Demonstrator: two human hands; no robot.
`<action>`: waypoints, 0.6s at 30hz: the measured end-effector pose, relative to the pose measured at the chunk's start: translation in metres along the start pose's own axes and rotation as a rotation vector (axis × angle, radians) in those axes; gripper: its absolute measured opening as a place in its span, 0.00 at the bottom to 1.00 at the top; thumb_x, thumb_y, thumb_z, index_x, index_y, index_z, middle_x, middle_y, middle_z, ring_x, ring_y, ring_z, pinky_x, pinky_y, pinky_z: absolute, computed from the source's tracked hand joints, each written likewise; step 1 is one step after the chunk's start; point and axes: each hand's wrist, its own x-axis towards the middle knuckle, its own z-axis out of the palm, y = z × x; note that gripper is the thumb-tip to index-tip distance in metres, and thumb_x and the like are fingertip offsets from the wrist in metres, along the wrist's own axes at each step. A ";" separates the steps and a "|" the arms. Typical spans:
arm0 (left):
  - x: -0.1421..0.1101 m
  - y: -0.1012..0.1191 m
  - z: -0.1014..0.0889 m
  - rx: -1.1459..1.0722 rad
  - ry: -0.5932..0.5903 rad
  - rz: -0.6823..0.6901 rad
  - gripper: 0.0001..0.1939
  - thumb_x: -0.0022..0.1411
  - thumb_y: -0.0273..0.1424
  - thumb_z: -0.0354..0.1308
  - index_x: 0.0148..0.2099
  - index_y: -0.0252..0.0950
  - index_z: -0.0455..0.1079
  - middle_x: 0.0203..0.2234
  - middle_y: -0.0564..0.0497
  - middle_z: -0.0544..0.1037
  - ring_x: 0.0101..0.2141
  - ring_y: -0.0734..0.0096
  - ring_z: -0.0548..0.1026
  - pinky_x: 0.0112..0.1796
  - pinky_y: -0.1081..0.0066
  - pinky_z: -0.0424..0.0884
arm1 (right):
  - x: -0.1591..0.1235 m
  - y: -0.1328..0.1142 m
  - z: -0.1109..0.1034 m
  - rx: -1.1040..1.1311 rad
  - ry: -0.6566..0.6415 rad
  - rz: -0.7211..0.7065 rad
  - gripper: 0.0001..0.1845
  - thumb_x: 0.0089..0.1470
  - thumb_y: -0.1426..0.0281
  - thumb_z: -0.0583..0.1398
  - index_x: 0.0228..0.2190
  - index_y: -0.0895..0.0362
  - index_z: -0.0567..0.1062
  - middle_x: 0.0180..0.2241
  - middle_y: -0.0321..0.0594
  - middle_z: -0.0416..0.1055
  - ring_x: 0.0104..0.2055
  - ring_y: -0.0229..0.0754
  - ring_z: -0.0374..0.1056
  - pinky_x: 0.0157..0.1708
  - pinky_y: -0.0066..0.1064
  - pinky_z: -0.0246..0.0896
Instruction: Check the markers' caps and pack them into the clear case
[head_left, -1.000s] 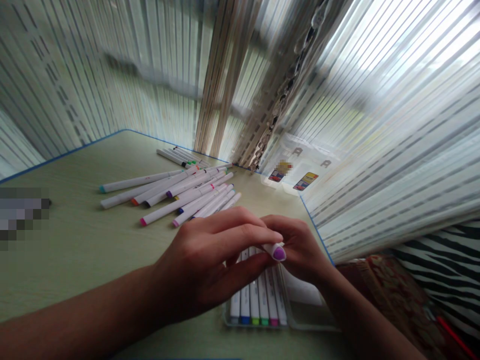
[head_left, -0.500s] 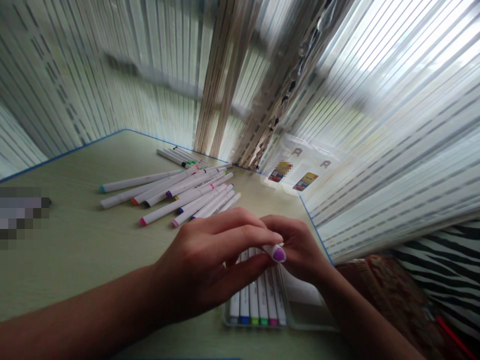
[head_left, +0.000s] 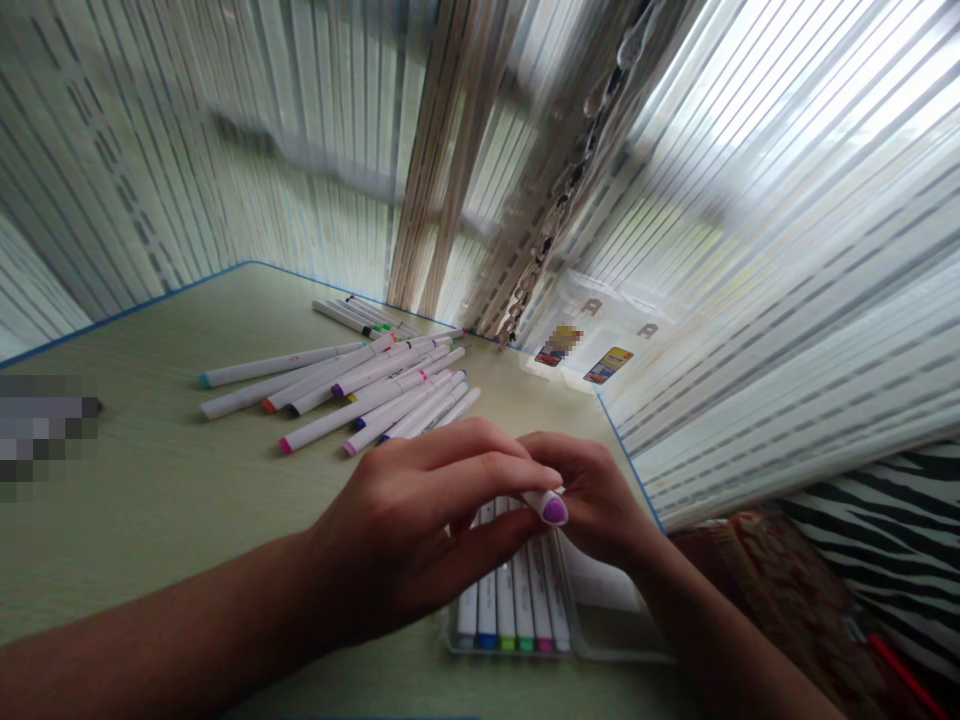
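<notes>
Marker [head_left: 553, 509] with a purple end is held above an open clear case [head_left: 510, 655], that end turned toward the viewer. It is pinched near the purple end by the left hand [head_left: 424, 510], forefinger above, thumb below, no gap seen. The right hand [head_left: 592, 490] is set close against the far side, fingers bent; its fingertips are hidden, so whether the shaft is gripped there cannot be told.

Below, a row of capped markers [head_left: 506, 600] is laid side by side in the case, partly covered by the left hand. Loose markers [head_left: 356, 409] are spread beyond on the table [head_left: 165, 500]. Labelled clear packaging [head_left: 596, 365] is seen by the far edge.

Step in hand, as judged: one marker being handled between both hands, over the case. For the next move, a firm pinch by the left hand and clearance from the row beneath seem called for.
</notes>
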 end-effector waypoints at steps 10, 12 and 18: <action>0.001 0.001 0.001 -0.005 0.006 0.017 0.12 0.62 0.20 0.63 0.48 0.30 0.76 0.37 0.45 0.80 0.36 0.75 0.78 0.37 0.78 0.77 | 0.000 0.000 0.000 -0.018 0.003 0.022 0.14 0.55 0.64 0.65 0.38 0.60 0.83 0.31 0.44 0.80 0.32 0.44 0.73 0.30 0.33 0.66; 0.001 0.001 0.000 -0.003 0.005 0.015 0.11 0.61 0.20 0.63 0.47 0.29 0.76 0.37 0.45 0.80 0.36 0.75 0.78 0.38 0.78 0.77 | 0.000 0.000 0.000 -0.022 -0.002 0.024 0.14 0.55 0.64 0.65 0.39 0.61 0.83 0.30 0.44 0.80 0.32 0.44 0.73 0.30 0.33 0.65; 0.001 0.001 0.000 0.003 0.002 0.018 0.11 0.61 0.19 0.64 0.47 0.27 0.76 0.37 0.44 0.80 0.37 0.75 0.78 0.39 0.78 0.76 | 0.000 0.000 0.000 -0.026 0.003 0.016 0.15 0.55 0.64 0.65 0.40 0.61 0.83 0.28 0.43 0.78 0.31 0.45 0.73 0.30 0.33 0.65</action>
